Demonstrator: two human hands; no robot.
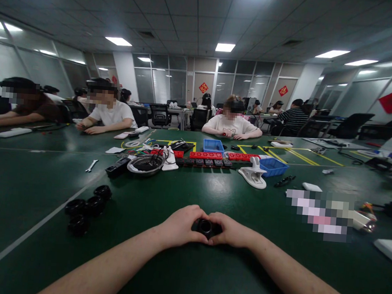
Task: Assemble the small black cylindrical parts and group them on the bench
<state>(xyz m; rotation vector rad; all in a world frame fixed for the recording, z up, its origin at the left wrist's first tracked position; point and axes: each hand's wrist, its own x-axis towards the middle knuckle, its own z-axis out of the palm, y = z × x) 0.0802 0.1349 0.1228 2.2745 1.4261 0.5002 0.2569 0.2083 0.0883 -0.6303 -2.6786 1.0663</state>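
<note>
Between my two hands, low over the green table (pixel 132 269), is a round black part (pixel 205 227) with a dark hole facing up. My left hand (pixel 183 223) curves round its left side, thumb in front and fingers behind. From the other side my right hand (pixel 228 230) closes on it in the same way, and the fingertips of both hands nearly meet. Whether the part rests on the table I cannot tell. Several similar black round parts (pixel 86 205) stand in a cluster to the left.
Ahead lie a metal bowl (pixel 146 166) with black items, red socket strips (pixel 206 155), a blue bin (pixel 213 145), another blue bin (pixel 274 166) and a white clamp stand (pixel 253 173). A wrench (pixel 92 166) lies left. A person (pixel 232 122) sits opposite.
</note>
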